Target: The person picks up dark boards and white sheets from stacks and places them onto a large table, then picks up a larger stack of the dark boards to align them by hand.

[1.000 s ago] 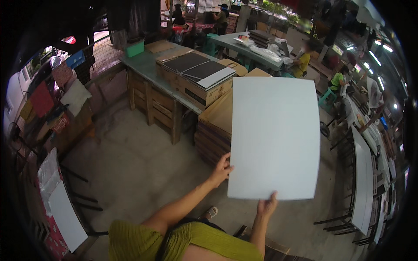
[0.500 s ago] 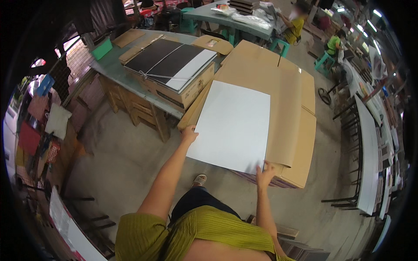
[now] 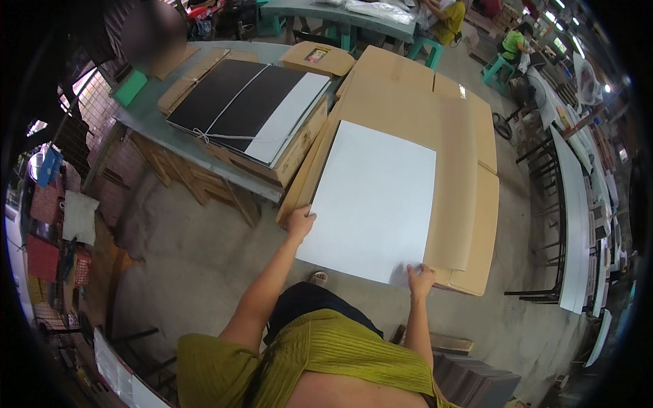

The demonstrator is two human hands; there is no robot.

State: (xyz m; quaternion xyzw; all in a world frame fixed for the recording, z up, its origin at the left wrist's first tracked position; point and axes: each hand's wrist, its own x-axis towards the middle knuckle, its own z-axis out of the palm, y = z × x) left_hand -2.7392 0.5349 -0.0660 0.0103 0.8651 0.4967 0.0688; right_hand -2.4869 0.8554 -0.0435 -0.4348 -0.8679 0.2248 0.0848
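Observation:
A large white rectangular board (image 3: 374, 197) lies over brown paper (image 3: 454, 204) on top of cardboard boxes (image 3: 398, 71). Its near edge sticks out past the boxes toward me. My left hand (image 3: 300, 223) pinches the board's left edge, thumb on top and the other fingers mostly hidden. At the near right corner my right hand (image 3: 420, 279) grips the same board, its thumb resting on the white face. The paper curls up along its right side.
To the left, a green table (image 3: 231, 175) bears a carton (image 3: 299, 146) topped with string-tied black and white boards (image 3: 235, 102). A blurred round dark shape (image 3: 154, 37) hangs over its far end. Two people sit farther back. Boards (image 3: 476, 381) are stacked at lower right.
The board sits slightly farther right over the brown paper, both hands still gripping it. My view has shifted, and the blurred dark shape has appeared at upper left.

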